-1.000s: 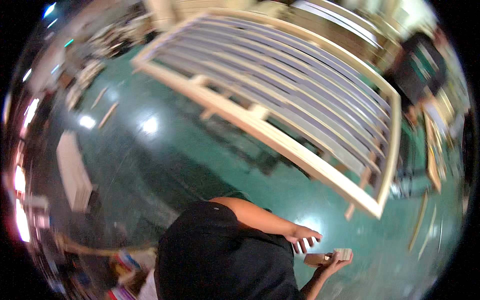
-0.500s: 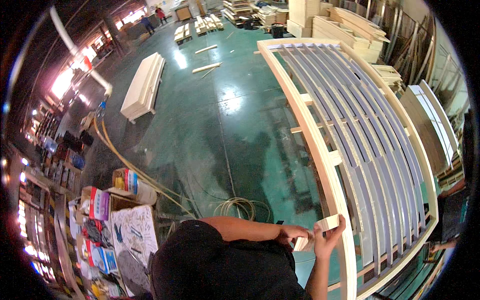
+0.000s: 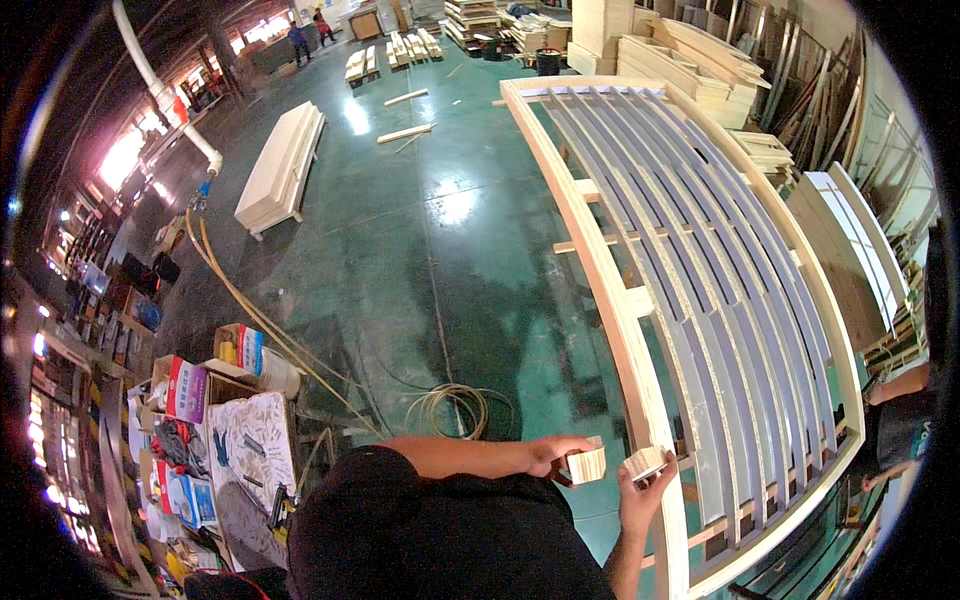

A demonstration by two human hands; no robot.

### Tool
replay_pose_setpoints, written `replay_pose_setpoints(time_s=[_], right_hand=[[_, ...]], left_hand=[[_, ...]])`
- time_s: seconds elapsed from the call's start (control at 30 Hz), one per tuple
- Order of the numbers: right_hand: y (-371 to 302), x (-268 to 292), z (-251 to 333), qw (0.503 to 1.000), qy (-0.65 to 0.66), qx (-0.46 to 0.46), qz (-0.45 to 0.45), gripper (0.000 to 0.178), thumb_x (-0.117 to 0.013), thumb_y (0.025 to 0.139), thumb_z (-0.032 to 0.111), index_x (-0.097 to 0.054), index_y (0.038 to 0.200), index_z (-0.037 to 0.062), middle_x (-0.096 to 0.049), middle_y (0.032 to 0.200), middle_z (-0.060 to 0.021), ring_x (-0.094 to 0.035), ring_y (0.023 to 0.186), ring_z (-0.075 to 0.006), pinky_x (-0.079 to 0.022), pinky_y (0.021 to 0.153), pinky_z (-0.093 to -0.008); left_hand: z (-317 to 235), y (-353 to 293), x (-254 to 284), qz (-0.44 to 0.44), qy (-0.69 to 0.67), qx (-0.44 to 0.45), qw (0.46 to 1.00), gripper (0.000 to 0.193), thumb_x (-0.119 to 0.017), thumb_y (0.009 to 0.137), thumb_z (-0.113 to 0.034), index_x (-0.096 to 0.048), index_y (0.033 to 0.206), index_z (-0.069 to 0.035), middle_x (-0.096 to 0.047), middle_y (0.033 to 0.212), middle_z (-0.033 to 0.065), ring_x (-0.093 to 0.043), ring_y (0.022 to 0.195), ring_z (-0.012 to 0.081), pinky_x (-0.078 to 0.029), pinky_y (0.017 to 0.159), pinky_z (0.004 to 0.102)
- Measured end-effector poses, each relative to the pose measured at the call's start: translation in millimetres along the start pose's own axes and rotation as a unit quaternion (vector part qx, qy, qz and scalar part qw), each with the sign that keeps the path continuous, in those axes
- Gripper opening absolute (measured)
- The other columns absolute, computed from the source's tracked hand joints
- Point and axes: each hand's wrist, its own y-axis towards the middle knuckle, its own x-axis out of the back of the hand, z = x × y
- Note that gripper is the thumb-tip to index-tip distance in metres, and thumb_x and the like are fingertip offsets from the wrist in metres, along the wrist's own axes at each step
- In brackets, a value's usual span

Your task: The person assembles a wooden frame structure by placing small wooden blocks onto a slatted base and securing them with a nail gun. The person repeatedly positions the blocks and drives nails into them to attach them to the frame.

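My left hand (image 3: 553, 458) is closed on a small pale wood block (image 3: 588, 466), held in front of my body. Just to its right, my right hand (image 3: 640, 497) grips a second wood block (image 3: 646, 462) from below, fingers and thumb on its sides. The two blocks are apart, with a small gap between them. Both hands are at the near left side of a large wooden frame (image 3: 597, 255), whose inside is filled with long grey and wood-coloured slats (image 3: 680, 220). The right hand is close to the frame's left rail; whether it touches cannot be made out.
A cart-like table (image 3: 270, 425) with tools and boxes stands at the lower left. Coiled hose (image 3: 447, 412) lies on the green floor. A stack of boards (image 3: 283, 165) sits at the left. Another person's arm (image 3: 897, 385) shows beyond the frame's right side.
My left hand has turned and risen slightly, so its block now shows more fully. The right-hand block has dropped a little and moved left. The whole view has shifted slightly.
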Motion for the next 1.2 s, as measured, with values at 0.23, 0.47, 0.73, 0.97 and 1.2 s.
replay_pose_setpoints(time_s=[0.23, 0.47, 0.73, 0.97, 1.2], right_hand=[[-31.9, -1.2, 24.1, 0.997, 0.06, 0.055, 0.003, 0.096, -0.079, 0.088, 0.018, -0.017, 0.16, 0.005, -0.043, 0.147, -0.0209, -0.048, 0.132, -0.0314, -0.041, 0.11, -0.0438], [-30.6, 9.8, 30.3, 0.994, 0.108, 0.02, -0.028, 0.089, -0.078, 0.088, 0.024, -0.028, 0.158, 0.0014, -0.048, 0.143, -0.0179, -0.051, 0.129, -0.0285, -0.042, 0.109, -0.0397], [-31.4, 4.4, 40.5, 0.919, -0.382, 0.015, -0.099, 0.094, -0.088, 0.078, 0.035, -0.039, 0.153, 0.0038, -0.045, 0.137, -0.0256, -0.062, 0.119, -0.0401, -0.056, 0.097, -0.0476], [-39.4, 20.8, 33.7, 0.829, -0.538, -0.136, -0.071, 0.096, -0.086, 0.069, 0.042, -0.044, 0.154, 0.0283, -0.052, 0.131, -0.0178, -0.062, 0.115, -0.0393, -0.051, 0.092, -0.0534], [-29.5, 21.6, 28.7, 0.808, -0.561, -0.067, -0.164, 0.094, -0.085, 0.069, 0.044, -0.045, 0.15, 0.018, -0.057, 0.128, -0.0159, -0.06, 0.115, -0.0369, -0.048, 0.092, -0.0535]], left_hand=[[-25.0, -3.0, -36.4, 0.158, -0.005, 0.01, 0.987, 0.058, -0.056, 0.104, -0.046, -0.04, 0.156, -0.026, -0.061, 0.138, 0.0083, -0.065, 0.12, 0.0285, -0.062, 0.084, 0.0488], [-26.3, 13.3, -32.5, 0.271, -0.03, 0.021, 0.962, 0.053, -0.059, 0.104, -0.032, -0.04, 0.151, -0.019, -0.059, 0.14, 0.0136, -0.062, 0.126, 0.0339, -0.058, 0.095, 0.0574], [-20.1, 19.7, 4.1, 0.248, -0.062, 0.006, 0.967, 0.039, -0.061, 0.099, -0.022, -0.047, 0.135, -0.015, -0.06, 0.134, 0.0205, -0.062, 0.123, 0.0381, -0.052, 0.099, 0.065], [-20.7, 17.9, 12.1, 0.116, 0.065, 0.056, 0.99, 0.031, -0.06, 0.1, -0.028, -0.048, 0.127, -0.019, -0.06, 0.129, 0.0179, -0.061, 0.118, 0.0428, -0.052, 0.096, 0.0675], [-26.3, 7.8, -14.8, 0.111, 0.084, 0.087, 0.986, 0.03, -0.06, 0.1, -0.022, -0.049, 0.127, -0.021, -0.059, 0.129, 0.0151, -0.062, 0.113, 0.0352, -0.054, 0.094, 0.0602]])
